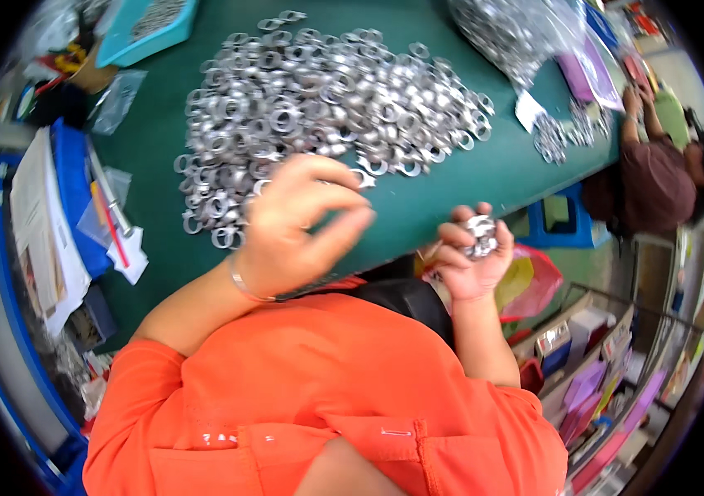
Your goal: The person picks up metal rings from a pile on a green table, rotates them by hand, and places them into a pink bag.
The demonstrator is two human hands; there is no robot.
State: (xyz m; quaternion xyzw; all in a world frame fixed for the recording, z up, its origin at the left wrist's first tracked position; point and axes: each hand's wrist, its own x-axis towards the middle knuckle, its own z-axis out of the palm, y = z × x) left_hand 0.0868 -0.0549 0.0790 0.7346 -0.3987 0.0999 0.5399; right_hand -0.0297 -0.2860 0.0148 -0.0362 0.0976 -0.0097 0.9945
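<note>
Left hand, one: fingers loosely parted, slightly blurred, at the near edge of the heap of silvery metal rings (contact cannot be told); right hand, one: palm up, fingers curled round a small cluster of rings; green desk, one: beneath the heap, ahead of both hands; clear bag, one: beyond the right hand; handling note: probably best to gather few rings at once, right palm cupped against spills
</note>
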